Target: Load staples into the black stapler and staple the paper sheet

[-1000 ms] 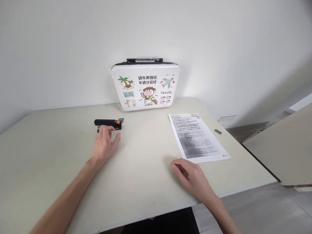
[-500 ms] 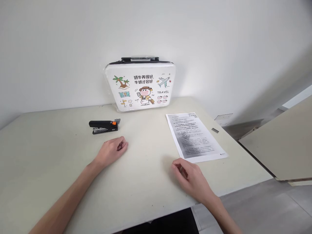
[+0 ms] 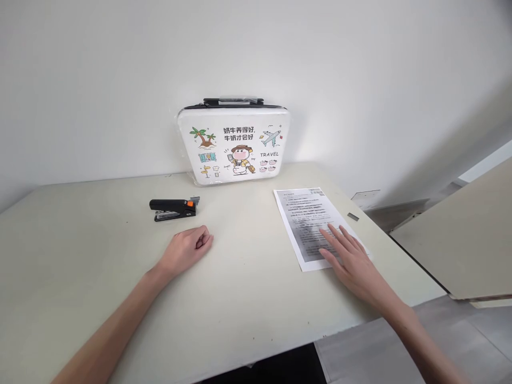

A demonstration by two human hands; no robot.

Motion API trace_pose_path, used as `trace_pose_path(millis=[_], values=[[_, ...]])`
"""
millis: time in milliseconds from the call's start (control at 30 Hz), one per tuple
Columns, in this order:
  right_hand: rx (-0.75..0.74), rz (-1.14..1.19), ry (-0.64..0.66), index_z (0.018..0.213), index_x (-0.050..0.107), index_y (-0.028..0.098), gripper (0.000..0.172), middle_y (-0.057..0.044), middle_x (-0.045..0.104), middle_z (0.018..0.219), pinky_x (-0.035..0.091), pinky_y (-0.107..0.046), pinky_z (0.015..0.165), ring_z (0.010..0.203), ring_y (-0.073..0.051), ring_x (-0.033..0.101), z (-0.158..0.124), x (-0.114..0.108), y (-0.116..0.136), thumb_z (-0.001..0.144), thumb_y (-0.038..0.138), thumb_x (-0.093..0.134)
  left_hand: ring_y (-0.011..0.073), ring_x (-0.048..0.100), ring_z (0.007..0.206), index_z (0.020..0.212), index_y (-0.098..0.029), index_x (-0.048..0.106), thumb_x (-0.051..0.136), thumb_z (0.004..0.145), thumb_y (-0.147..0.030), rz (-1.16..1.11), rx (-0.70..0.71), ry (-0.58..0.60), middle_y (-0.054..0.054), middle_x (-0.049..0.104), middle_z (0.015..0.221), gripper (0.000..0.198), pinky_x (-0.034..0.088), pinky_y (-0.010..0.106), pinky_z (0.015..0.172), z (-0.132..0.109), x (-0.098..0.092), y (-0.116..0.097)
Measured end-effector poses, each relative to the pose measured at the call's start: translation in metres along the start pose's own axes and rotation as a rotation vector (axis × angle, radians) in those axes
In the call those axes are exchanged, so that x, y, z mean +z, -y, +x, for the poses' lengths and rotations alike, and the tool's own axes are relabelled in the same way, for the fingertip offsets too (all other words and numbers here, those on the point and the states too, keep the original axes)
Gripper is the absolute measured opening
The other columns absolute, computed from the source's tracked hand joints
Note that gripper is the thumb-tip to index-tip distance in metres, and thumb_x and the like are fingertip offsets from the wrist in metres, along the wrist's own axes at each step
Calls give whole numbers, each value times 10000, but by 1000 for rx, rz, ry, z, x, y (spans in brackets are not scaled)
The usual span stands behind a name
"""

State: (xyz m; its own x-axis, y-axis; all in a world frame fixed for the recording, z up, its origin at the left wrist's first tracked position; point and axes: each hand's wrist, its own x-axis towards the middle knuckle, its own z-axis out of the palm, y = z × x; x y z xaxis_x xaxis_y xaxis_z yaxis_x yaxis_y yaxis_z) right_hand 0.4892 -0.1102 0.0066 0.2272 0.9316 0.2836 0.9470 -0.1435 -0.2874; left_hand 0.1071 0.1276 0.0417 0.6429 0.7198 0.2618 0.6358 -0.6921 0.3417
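My left hand [image 3: 187, 249] rests on the table as a loose fist, with nothing visible in it. Just beyond it lies a black stapler [image 3: 173, 209] with an orange part near its right end. On the right, my right hand [image 3: 352, 261] is spread open over the lower right part of a printed sheet of paper [image 3: 302, 213]; whether the fingertips touch the paper I cannot tell. A small grey strip [image 3: 353, 216], perhaps staples, lies right of the sheet.
A white case [image 3: 236, 144] with cartoon prints and a black handle stands against the wall at the back of the table [image 3: 240, 298]. A beige panel [image 3: 460, 240] is beyond the table's right edge. Something black shows below the front edge.
My right hand has moved right and forward from below the sheet to over it, and its curled fingers have spread out. My left hand is still a fist.
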Motion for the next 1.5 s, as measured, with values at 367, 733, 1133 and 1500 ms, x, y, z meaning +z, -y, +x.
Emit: trace_pose_path(millis=[367,733,1133,1500], values=[[15,-79,143,1647,308,400,539,54,219,1737,264,-608,1289,1618,-303,165,-29,14,28,1116,488,279,128,383,551,756,-235,410,481,990,-397,3,-20,11,-51,466,638,293,334,264,572,-2,3,3],[-216,110,40,1525,549,397,456,3,402,1679,447,-614,1194,1537,-361,396,-62,25,173,1071,396,506,293,578,1241,1208,-231,591,601,982,-515,-69,156,-113,102,634,1266,363,443,463,1119,3,-2,9],[-69,706,217,1349,676,313,359,-67,612,1471,599,-376,1024,1317,-241,625,-47,-6,143,1087,423,456,328,590,1347,1395,-304,599,625,877,-756,-82,-109,57,69,626,1463,688,465,478,1158,-26,-24,46],[234,810,176,1037,748,269,370,-59,777,1102,587,-286,831,1041,-224,724,-23,-13,59,1029,565,528,318,630,1315,1409,-313,595,632,859,-764,-77,-217,55,37,639,1468,712,506,426,1122,-53,-51,64]])
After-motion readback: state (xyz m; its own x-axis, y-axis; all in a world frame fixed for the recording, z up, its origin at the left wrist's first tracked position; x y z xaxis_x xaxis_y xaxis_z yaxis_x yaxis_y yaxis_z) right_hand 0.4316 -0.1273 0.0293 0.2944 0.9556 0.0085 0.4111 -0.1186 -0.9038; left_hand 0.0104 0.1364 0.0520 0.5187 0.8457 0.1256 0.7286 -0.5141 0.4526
